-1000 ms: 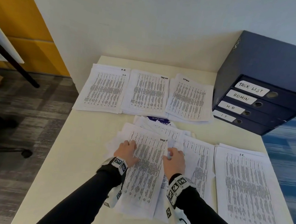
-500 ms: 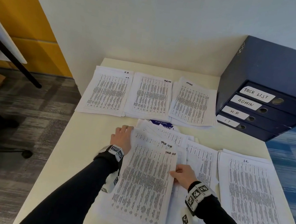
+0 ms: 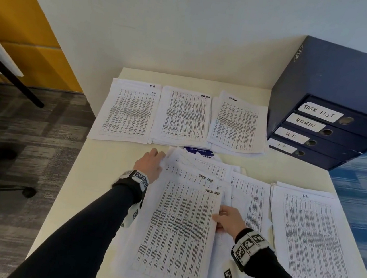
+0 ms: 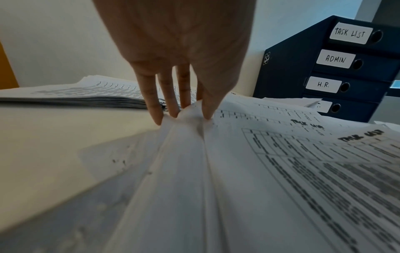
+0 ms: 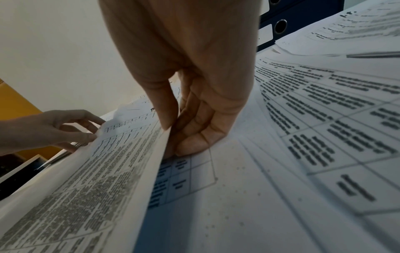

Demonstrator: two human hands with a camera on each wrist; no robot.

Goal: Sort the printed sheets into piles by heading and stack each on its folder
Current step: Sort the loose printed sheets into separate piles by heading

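Head view: the right hand point(image 3: 228, 219) is pinching the right edge of a thin "TASK LIST" sheet point(image 3: 177, 231) at lower centre, while the left hand point(image 3: 151, 163) is gripping the loose pile's point(image 3: 247, 194) far left corner. The matching stack point(image 3: 184, 115) is lying upper centre on the table point(image 3: 94, 173) — a careless lift risks dragging extra pages.

Left wrist view: fingers point(image 4: 154, 102) are bunching limp white paper into soft ridges, so creasing is likely.

Right wrist view: thumb and curled fingers point(image 5: 194, 126) are clamping the flexing edge; smooth sheets could be slipping sideways underneath.
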